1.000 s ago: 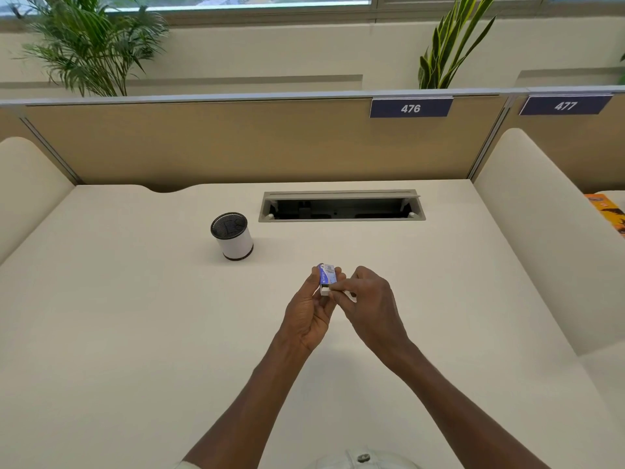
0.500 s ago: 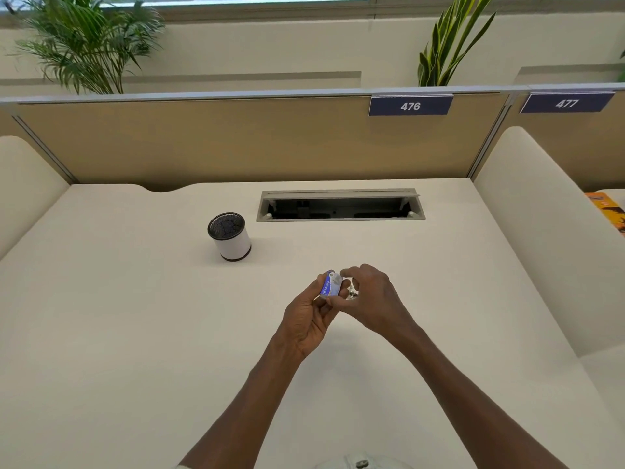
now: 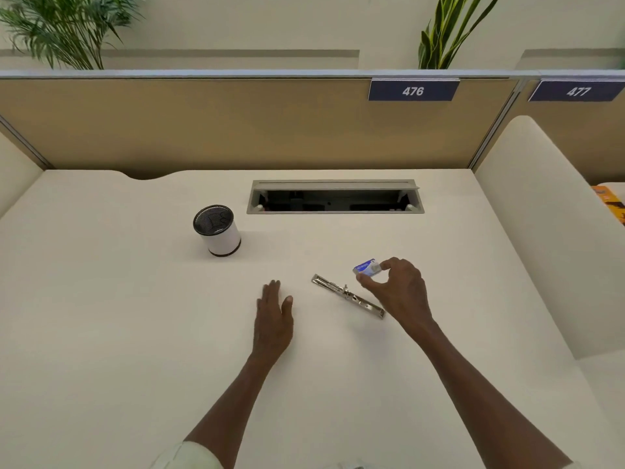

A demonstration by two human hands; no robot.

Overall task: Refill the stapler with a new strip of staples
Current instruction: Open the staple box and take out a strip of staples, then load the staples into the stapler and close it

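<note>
A slim silver metal stapler [image 3: 348, 295] lies flat and diagonal on the cream desk [image 3: 135, 333], between my two hands. My right hand [image 3: 397, 289] hovers just right of it, thumb and fingertips pinching a small blue-and-white staple box [image 3: 367, 267] held a little above the desk. My left hand [image 3: 273, 316] rests flat on the desk to the left of the stapler, fingers together and extended, holding nothing. Whether a staple strip sits in the stapler cannot be made out.
A white cylindrical pen holder with a black mesh rim [image 3: 218, 230] stands at the back left. A recessed cable tray [image 3: 334, 198] opens in the desk's far middle. A tan partition [image 3: 236, 126] closes the back; a padded cream divider [image 3: 541, 214] bounds the right.
My hands, which were together on the staple box, have separated. The left hand let go and dropped flat onto the desk; the right carried the box to the right. The stapler now shows.
</note>
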